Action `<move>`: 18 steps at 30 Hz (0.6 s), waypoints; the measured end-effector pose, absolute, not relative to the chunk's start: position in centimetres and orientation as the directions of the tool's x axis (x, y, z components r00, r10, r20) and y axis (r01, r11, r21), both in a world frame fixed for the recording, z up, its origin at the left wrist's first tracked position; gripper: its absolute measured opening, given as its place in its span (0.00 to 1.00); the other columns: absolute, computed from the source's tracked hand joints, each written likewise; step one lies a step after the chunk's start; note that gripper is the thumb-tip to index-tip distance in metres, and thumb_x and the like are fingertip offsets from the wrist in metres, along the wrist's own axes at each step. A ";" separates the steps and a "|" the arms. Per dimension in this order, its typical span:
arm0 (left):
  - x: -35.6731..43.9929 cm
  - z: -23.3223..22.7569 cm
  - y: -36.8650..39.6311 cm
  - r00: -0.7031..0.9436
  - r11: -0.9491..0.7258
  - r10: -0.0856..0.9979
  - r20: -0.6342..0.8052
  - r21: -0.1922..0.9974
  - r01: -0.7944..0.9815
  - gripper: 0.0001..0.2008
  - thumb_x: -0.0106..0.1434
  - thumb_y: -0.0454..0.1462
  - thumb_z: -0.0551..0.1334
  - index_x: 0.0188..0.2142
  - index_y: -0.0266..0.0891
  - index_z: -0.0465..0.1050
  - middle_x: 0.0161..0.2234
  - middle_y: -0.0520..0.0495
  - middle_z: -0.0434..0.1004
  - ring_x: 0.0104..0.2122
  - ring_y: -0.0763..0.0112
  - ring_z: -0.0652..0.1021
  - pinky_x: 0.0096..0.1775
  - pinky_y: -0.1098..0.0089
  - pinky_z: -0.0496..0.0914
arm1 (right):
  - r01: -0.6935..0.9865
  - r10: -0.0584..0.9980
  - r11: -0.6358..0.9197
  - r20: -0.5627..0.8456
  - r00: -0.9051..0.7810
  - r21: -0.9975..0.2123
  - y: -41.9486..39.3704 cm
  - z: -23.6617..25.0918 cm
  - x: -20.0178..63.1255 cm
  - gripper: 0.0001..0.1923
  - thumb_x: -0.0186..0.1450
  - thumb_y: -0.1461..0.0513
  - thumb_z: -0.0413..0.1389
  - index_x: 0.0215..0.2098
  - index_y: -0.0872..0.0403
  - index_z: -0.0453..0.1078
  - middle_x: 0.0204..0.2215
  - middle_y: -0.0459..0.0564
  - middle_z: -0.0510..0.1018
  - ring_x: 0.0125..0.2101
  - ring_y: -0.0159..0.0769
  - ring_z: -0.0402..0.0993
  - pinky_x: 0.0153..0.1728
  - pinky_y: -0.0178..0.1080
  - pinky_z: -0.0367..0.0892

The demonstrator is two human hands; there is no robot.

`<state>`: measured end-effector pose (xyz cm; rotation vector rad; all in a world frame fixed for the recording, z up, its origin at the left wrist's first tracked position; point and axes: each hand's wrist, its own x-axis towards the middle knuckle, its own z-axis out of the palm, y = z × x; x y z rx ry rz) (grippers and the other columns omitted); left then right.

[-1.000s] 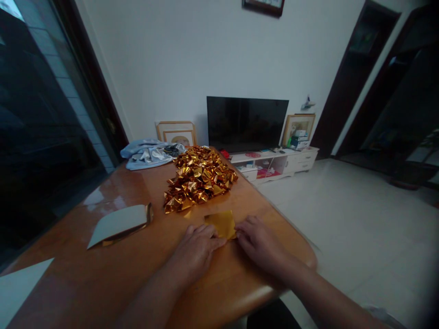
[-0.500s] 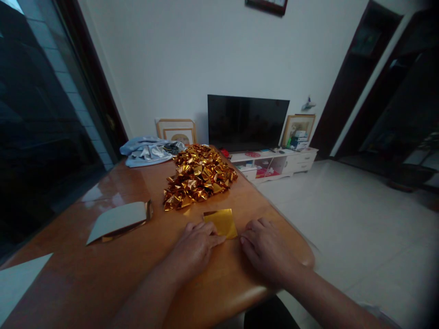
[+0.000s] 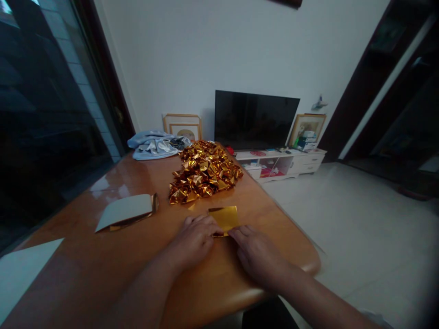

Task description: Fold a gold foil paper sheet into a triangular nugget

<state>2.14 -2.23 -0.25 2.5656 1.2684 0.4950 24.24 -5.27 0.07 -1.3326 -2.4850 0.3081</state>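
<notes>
1. I see gold paper (image 3: 228, 218) at the worktop's (image 3: 113, 256) near end.
2. My left hand (image 3: 199, 236) and right hand (image 3: 255, 252) touch the paper's near edge; I cannot tell whether they grip.
3. A foil pile (image 3: 206, 172) lies farther left.

My feed is dim. Pale glare marks the left of the table (image 3: 137, 183); far right of it, detail blurs.

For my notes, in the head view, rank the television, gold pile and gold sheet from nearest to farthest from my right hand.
1. Gold sheet: just at your right hand.
2. Gold pile: farther, ahead-left.
3. Television: straight ahead, by the wall.
</notes>
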 end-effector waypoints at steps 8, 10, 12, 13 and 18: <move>1.6 -0.5 -1.8 0.513 -0.552 0.834 0.204 0.354 0.755 0.18 0.62 0.30 0.56 0.44 0.53 0.76 0.44 0.54 0.77 0.49 0.61 0.70 0.48 0.60 0.58 | 0.789 0.814 0.581 0.119 -0.569 -0.199 -5.1 0.3 24.1 0.18 0.68 0.67 0.48 0.53 0.50 0.71 0.42 0.51 0.76 0.44 0.40 0.69 0.46 0.38 0.62; 1.6 -0.4 -1.7 0.503 -0.541 0.841 0.201 0.352 0.764 0.17 0.62 0.31 0.56 0.43 0.54 0.77 0.43 0.54 0.77 0.48 0.61 0.70 0.47 0.59 0.58 | 0.795 0.807 0.590 0.107 -0.580 -0.139 -5.0 0.3 24.0 0.17 0.69 0.66 0.49 0.52 0.50 0.72 0.41 0.51 0.76 0.42 0.41 0.69 0.43 0.39 0.62; 1.5 -0.5 -1.6 0.497 -0.533 0.845 0.197 0.359 0.766 0.16 0.63 0.32 0.57 0.42 0.54 0.78 0.43 0.54 0.77 0.48 0.61 0.70 0.47 0.59 0.58 | 0.795 0.799 0.601 0.090 -0.595 -0.083 -4.9 0.4 23.9 0.16 0.69 0.65 0.49 0.51 0.49 0.72 0.40 0.51 0.76 0.41 0.42 0.69 0.41 0.40 0.62; 1.5 -0.5 -1.6 0.495 -0.530 0.847 0.193 0.366 0.765 0.15 0.63 0.32 0.57 0.42 0.54 0.78 0.43 0.54 0.77 0.48 0.61 0.70 0.47 0.59 0.58 | 0.794 0.795 0.605 0.081 -0.601 -0.061 -4.8 0.5 23.8 0.16 0.69 0.65 0.49 0.51 0.49 0.72 0.39 0.52 0.76 0.41 0.42 0.69 0.41 0.40 0.61; 1.2 -0.7 -1.2 0.479 -0.506 0.860 0.175 0.415 0.756 0.13 0.64 0.34 0.57 0.41 0.52 0.78 0.44 0.54 0.78 0.49 0.61 0.70 0.49 0.58 0.58 | 0.767 0.766 0.642 0.044 -0.642 0.014 -4.7 1.3 23.2 0.17 0.69 0.64 0.50 0.53 0.49 0.70 0.39 0.53 0.76 0.40 0.43 0.70 0.38 0.41 0.60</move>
